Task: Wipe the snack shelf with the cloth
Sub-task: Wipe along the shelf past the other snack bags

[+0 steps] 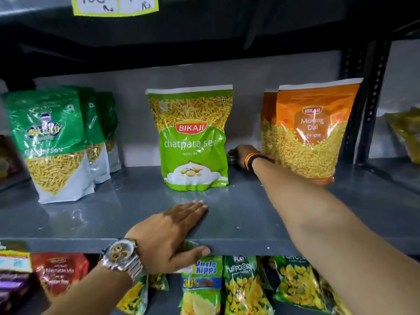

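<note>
The grey snack shelf [238, 214] spans the view. My left hand [175, 230], with a metal watch on the wrist, lies flat and open on the shelf's front edge, thumb hooked over the lip. My right hand [244, 153] reaches deep to the back of the shelf, between the light-green Chatpata Sev bag [193, 142] and the orange Moong Dal bags [313, 130]. It is closed over a dark cloth [231, 158], of which only a small bit shows by the fingers. Coloured thread bands circle the right wrist.
Dark-green sev bags [54, 142] stand at the left of the shelf. Below the front edge hang several packets: Uncle Chipps [202, 285], Puffcorn [245, 285], a red mix bag [59, 271]. A black upright post [372, 98] bounds the right side; yellow price tags [116, 4] hang above.
</note>
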{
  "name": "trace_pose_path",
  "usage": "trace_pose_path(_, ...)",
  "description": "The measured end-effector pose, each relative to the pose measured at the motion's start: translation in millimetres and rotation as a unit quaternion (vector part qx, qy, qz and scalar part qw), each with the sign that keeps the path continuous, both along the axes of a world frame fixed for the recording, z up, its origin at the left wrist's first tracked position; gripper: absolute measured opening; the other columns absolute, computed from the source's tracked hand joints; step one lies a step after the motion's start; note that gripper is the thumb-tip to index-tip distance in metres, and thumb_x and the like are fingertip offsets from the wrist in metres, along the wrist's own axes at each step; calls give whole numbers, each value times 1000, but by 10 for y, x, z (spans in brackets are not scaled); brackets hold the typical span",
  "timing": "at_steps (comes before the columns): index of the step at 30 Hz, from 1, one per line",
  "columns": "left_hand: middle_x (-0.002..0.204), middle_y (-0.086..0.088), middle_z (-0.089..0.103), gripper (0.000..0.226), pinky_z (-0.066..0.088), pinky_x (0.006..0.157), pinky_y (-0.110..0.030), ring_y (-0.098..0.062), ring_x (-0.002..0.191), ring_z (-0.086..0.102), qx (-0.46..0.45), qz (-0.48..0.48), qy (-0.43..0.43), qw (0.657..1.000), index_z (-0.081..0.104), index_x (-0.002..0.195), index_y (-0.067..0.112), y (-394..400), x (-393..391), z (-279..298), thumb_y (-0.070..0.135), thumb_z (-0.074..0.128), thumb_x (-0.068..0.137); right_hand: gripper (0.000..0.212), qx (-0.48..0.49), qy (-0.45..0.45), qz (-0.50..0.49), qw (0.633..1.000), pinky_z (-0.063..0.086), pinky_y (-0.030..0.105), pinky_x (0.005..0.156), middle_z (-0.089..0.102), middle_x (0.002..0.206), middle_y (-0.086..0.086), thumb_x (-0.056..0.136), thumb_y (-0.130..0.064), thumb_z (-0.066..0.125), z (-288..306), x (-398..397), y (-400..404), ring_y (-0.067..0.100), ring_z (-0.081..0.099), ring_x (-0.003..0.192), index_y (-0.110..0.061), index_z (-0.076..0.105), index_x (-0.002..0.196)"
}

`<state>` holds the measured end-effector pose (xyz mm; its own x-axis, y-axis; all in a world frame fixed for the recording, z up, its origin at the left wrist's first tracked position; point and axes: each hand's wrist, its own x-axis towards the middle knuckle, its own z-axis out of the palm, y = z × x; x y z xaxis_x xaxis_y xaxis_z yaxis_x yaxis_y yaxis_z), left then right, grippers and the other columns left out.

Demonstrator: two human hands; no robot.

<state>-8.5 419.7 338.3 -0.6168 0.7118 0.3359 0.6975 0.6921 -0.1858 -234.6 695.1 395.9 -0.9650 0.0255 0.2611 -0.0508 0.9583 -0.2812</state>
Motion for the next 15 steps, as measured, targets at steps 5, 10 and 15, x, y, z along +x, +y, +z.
trace_pose_path(5,163,-2,31,88,6,119,-15,-12,149,30,-10,-3,11,1000,27,159,14,-15,-26,-9,74,38,95,31,-14,-33,85,996,48,31,87,69,124,8,87,-18,62,-160,-133,92,32,63,114,-26,71,115)
trace_pose_path(10,165,-1,25,90,8,120,-18,-11,151,25,-14,-6,-1,1000,22,160,16,-19,28,-4,76,33,94,44,-24,-41,141,989,43,25,77,71,114,5,86,2,49,-91,467,124,21,62,94,-21,71,117)
trace_pose_path(15,165,-3,27,88,10,119,-23,-15,150,29,-9,-5,-15,1000,26,159,15,-10,67,25,75,33,95,38,-30,-39,151,987,50,31,94,63,130,3,91,-3,55,-74,1053,247,25,61,114,-22,69,121)
